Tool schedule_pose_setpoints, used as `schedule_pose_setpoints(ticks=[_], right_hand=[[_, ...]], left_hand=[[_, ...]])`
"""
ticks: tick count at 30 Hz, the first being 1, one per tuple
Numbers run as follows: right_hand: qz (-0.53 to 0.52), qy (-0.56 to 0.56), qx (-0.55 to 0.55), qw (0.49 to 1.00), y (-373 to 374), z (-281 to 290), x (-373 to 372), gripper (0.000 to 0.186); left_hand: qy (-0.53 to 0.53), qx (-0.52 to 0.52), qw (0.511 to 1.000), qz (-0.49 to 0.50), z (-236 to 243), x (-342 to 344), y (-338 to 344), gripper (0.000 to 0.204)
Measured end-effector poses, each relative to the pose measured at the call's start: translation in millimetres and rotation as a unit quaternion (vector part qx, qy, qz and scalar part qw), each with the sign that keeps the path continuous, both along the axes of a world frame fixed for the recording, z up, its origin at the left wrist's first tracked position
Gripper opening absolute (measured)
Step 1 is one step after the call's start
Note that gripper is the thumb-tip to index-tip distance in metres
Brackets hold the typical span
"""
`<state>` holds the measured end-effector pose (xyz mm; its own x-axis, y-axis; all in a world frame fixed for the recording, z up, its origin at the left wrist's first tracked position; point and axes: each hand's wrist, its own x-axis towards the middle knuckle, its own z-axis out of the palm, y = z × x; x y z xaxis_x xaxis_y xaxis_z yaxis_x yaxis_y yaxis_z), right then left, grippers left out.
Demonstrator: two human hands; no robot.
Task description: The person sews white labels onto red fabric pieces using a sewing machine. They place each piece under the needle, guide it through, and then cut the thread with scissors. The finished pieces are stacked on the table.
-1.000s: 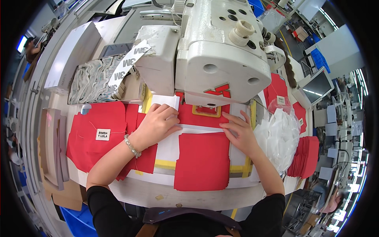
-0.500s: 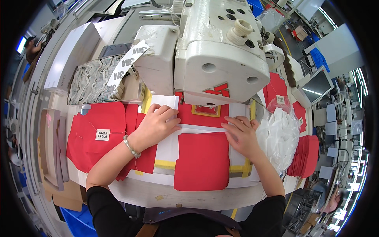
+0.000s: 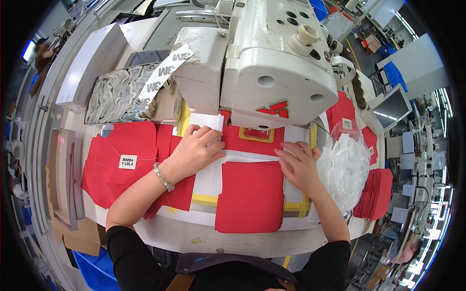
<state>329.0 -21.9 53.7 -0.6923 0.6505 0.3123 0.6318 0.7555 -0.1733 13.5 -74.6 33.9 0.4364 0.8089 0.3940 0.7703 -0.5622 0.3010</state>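
A red fabric panel [image 3: 234,141] lies beneath the head of a white sewing machine [image 3: 281,82], with a yellow-edged clamp frame [image 3: 256,135] down over its middle. My left hand [image 3: 196,149], a beaded bracelet at its wrist, rests with bent, slightly parted fingers at the panel's left edge. At the right edge are the fingertips of my right hand [image 3: 300,165], thumb and fingers apart. Neither hand is wrapped around the cloth. Directly in front of the panel sits a neat stack of red fabric pieces [image 3: 250,196]. The needle area is hidden by the machine head.
Red pieces with a white label [image 3: 119,160] spread at left. Behind them stands a box of folded pale strips [image 3: 121,94]. On the right are a clear bag of white pieces [image 3: 342,162], a red stack [image 3: 374,193] and a small screen [image 3: 391,107]. Yellow tape [image 3: 204,200] marks the table.
The view has shifted slightly, so the machine sits a little farther right in the picture. Both hands keep their places at the panel's edges.
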Motion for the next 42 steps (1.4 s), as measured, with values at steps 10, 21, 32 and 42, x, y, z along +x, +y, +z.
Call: schedule_pose_setpoints(ticks=[10,21,32,42], right_hand=[[0.013,0.021,0.008,1.000,-1.0,-5.4,2.1,0.028],[-0.002,0.051,-0.035,0.998,-1.3,-8.2,6.9,0.030],[0.027,-0.009,0.061,0.998,-9.3,-14.8,8.9,0.042],[0.020,-0.039,0.045,0.998,-15.8,-14.8,6.9,0.046]], left_hand=[[-0.010,0.003,1.000,-0.021,-2.0,-0.8,0.9,0.014],[-0.003,-0.002,1.000,-0.015,-1.2,-0.1,1.6,0.017],[0.026,0.035,0.999,-0.018,-1.9,2.4,2.7,0.020],[0.087,0.065,0.994,-0.008,-2.4,3.7,-1.8,0.017]])
